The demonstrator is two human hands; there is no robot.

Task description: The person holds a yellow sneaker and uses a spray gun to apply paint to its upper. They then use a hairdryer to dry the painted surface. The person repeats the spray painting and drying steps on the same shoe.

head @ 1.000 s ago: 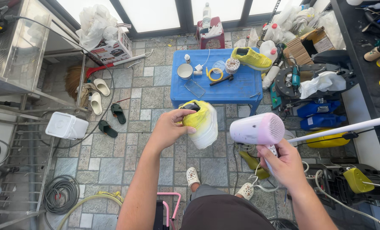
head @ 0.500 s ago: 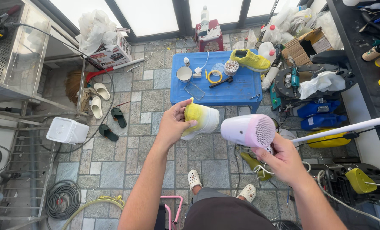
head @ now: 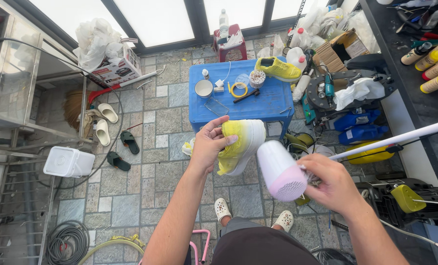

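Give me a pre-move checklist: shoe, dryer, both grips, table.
1. Left hand grips the yellow-and-white sneaker: ok.
2. Right hand holds the pink-and-white hair dryer by its handle: ok.
3. Dryer nozzle points toward the sneaker: ok.
4. Dryer running: cannot tell.
5. Dryer cord free of snags: cannot tell, hidden below the hand.
6. Free spot on the blue table beside the second yellow sneaker: ok.

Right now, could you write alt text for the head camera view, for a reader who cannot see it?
Seen from above, a person's left hand holds a yellow and white sneaker while the right hand aims a pink and white hair dryer at it. Beyond stands a blue table with a matching sneaker, on a stone tile floor.
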